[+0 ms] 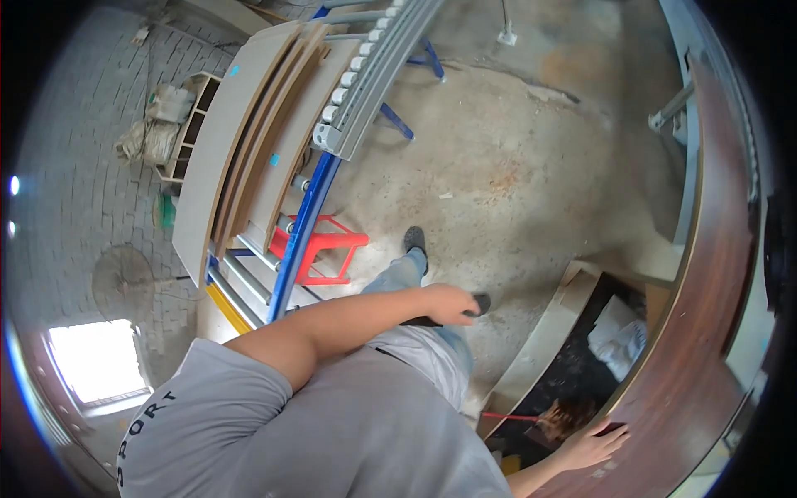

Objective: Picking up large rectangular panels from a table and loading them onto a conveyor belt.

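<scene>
My left hand (452,305) is in front of my body at waist height, its fingers curled downward and partly hidden. Whether anything is inside them I cannot make out. Just beyond its fingertips shows a dark shoe (481,305), lower down on the floor. At the lower right, my right hand (588,446) lies with fingers stretched over the long reddish-brown wooden panel (685,378). A small dark patch or piece (613,429) shows by its fingers; its kind is unclear.
Flat boards (241,124) are stacked on a roller conveyor (309,228) at left, with a red plastic stool (320,249) beside it. Beneath the panel, an open box (540,340) holds white plastic (618,339) and a brush-like brown thing (566,417). A fan (123,280) stands far left.
</scene>
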The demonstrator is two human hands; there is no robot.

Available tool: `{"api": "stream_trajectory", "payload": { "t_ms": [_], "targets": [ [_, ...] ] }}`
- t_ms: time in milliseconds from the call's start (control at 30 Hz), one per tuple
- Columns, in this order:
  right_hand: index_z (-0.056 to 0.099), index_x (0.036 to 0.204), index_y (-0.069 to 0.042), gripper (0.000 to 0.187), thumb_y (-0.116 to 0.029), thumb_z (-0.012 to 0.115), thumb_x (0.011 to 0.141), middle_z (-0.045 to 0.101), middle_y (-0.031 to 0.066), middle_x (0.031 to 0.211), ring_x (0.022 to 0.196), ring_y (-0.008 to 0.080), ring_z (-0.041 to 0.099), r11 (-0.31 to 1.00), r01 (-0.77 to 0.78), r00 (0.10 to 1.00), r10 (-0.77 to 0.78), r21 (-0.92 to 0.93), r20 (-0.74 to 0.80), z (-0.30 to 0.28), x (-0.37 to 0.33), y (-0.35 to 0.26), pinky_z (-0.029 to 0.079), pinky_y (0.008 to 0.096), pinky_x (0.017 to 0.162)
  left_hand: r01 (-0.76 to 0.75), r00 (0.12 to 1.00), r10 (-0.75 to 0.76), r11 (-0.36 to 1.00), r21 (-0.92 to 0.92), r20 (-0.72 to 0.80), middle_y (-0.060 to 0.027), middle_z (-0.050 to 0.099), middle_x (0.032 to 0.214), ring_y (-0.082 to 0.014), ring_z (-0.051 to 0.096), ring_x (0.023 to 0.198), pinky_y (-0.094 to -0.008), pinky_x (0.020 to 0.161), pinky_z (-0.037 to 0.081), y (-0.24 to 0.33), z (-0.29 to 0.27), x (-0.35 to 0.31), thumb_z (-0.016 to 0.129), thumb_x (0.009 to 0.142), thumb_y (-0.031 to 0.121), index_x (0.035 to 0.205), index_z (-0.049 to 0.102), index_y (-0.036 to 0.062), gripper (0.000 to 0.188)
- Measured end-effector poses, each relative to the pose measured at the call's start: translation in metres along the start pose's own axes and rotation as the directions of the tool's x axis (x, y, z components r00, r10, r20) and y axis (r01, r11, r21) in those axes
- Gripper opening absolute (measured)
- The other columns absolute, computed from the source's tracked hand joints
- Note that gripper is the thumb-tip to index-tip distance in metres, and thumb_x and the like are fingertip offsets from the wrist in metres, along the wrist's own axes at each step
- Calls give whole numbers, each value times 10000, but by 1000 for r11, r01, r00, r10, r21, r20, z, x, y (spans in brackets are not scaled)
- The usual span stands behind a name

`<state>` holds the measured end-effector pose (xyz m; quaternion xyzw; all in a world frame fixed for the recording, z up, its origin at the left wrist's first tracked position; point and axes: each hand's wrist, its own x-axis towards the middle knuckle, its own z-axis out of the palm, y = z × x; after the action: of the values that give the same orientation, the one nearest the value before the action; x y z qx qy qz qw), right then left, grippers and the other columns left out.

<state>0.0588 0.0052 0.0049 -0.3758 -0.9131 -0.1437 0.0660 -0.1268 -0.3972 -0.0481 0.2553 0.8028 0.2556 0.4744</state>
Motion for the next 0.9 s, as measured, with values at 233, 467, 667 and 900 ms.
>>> {"api": "stream_trajectory", "payload": {
  "t_ms": [233,467,667,900],
  "targets": [
    [388,1399,-78,660,-535,433,925,392,154,1420,1277,338,404,983,64,995,-49,-173,91,-68,-6,-45,365,503,993,378,879,-393,919,-107,-268,-190,634,1074,-365,596,994,-443,851,472,-111,35,-32,539,851,420,1122,632,94,434],
    [384,1345,25,869,-431,745,699,424,291,1305,1160,452,442,970,240,964,-241,-21,-112,-55,-11,-35,344,578,930,313,630,-564,814,-490,-534,-164,654,1031,-326,616,974,-419,824,485,-163,63,-89,556,834,360,1024,670,102,339],
    [375,1353,28,865,-448,726,721,428,287,1304,1161,446,446,974,226,967,-227,-21,-119,-53,-10,-36,354,580,920,347,493,-722,674,-651,-485,-160,670,958,-325,640,884,-417,774,498,-178,94,-113,559,829,369,960,688,90,334],
    [374,1366,-5,826,-464,690,757,419,246,1345,1198,420,441,975,216,968,-222,-59,-115,-52,-16,-33,365,575,940,287,615,-585,790,-541,-528,-153,676,947,-323,640,895,-408,793,495,-175,92,-86,559,827,382,1028,670,71,386]
  ]
}}
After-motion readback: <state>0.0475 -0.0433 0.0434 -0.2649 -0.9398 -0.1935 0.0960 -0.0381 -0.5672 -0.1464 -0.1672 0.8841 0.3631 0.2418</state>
